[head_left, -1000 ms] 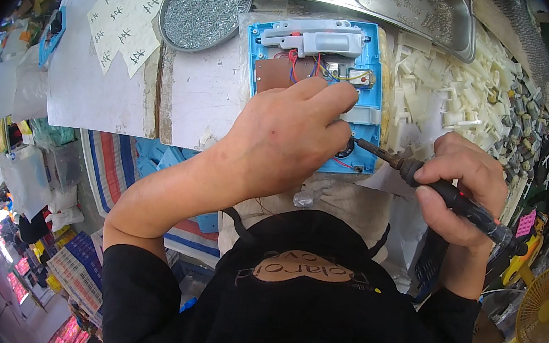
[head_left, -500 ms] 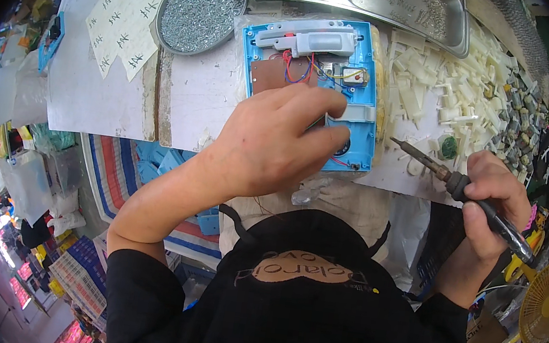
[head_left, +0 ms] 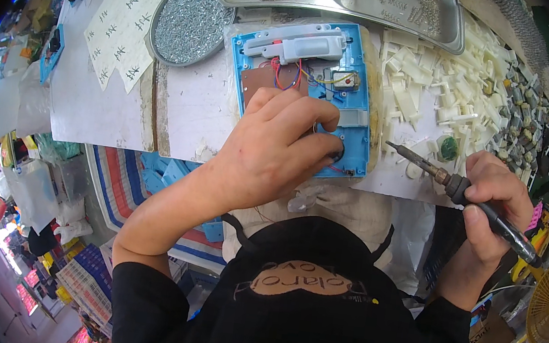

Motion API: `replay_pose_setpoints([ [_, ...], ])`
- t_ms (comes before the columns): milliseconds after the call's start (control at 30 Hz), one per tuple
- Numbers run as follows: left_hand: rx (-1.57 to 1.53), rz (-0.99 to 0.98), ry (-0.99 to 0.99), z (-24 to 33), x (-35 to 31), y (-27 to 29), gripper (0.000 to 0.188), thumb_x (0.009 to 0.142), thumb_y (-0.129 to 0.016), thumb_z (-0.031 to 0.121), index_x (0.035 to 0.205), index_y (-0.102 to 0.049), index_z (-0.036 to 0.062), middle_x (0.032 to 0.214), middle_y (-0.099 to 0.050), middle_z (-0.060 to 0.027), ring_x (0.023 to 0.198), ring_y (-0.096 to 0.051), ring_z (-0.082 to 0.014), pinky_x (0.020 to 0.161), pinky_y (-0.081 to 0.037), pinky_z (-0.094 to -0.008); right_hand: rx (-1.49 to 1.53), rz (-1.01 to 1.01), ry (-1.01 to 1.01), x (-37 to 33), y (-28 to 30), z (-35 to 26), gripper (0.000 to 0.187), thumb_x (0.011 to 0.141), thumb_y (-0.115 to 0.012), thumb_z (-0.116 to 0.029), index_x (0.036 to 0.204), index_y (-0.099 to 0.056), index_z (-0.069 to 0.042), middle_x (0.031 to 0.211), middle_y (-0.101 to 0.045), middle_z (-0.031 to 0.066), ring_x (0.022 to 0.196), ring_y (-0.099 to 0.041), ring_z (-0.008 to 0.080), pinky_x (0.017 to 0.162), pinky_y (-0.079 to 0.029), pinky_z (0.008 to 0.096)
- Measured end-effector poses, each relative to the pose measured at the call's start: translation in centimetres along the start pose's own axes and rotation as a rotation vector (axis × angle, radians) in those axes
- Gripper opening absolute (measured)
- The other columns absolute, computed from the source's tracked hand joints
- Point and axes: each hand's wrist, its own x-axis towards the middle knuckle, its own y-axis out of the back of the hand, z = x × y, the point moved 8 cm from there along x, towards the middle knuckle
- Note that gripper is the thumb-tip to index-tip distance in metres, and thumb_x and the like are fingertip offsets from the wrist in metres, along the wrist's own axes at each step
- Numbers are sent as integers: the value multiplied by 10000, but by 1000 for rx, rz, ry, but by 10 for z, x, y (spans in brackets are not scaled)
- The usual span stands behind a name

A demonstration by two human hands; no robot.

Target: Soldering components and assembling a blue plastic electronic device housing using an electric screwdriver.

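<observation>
Blue plastic casing (head_left: 358, 144) lies open on the whitish tabletop (head_left: 189, 110), near the middle of the view and partly covered by a hand. At the far left of the tabletop, a pale sheet (head_left: 122, 26) carries rows of dark handwritten marks. Below the table edge, a striped cloth (head_left: 123, 184) in red, white and blue shows beside the bent left forearm. Next comes a round tray heaped with small silvery metal pieces (head_left: 192, 21), and to the right of it, behind the casing, a two-part steel tray (head_left: 339, 9) holds more small metal parts. Over the near left part of the casing sits the left hand (head_left: 278, 141); its thumb and forefinger arch with a gap showing between them, the other fingers curl under, and whether they grip anything I cannot tell. Beyond its knuckles, inside the casing, are a brown board (head_left: 258, 79), red and blue wires (head_left: 285, 80), a long grey moulded part (head_left: 312, 47) and a small metal component (head_left: 347, 80). Right of the casing, the right hand (head_left: 495, 192) has thumb and fingers clamped around a black-handled tool (head_left: 454, 185), its thin metal tip pointing toward the casing, apart from it. White plastic pieces (head_left: 461, 102) lie beyond the tool, with small grey metal parts (head_left: 523, 109) farther right.
</observation>
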Motion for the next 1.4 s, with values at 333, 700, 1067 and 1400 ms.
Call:
replay_pose_setpoints([
  [333, 2, -8, 24, -4, -1, 0, 375, 634, -853, 60, 993, -757, 108, 1019, -584, -52, 894, -559, -238, 797, -405, -372, -77, 9, 36, 8, -4, -5, 269, 765, -807, -230, 878, -652, -41, 633, -548, 21, 553, -480, 186, 597, -379, 362],
  [700, 82, -20, -11, 1, -2, -7, 413, 641, -861, 64, 1032, -747, 131, 1040, -593, -41, 863, -562, -235, 781, -414, -382, -41, 9, 19, 5, -3, 3, 252, 747, -795, -200, 873, -657, -32, 638, -539, 26, 563, -483, 188, 602, -375, 363],
  [1067, 121, 198, 103, -9, -29, 31, 367, 687, -821, -26, 1032, -743, 76, 1025, -597, -86, 827, -579, -218, 706, -465, -326, 49, 302, -20, -44, 55, 12, 270, 876, -686, -193, 1043, -580, -9, 874, -551, 94, 798, -499, 216, 835, -426, 428],
  [1400, 341, 74, -66, -5, -10, 16, 318, 713, -823, 55, 1017, -750, 110, 1138, -641, -136, 999, -612, -310, 872, -450, -441, -3, 1124, -6, -183, 218, -42, 150, 977, -627, -64, 1100, -645, 19, 936, -632, 61, 737, -510, 110, 697, -448, 279],
])
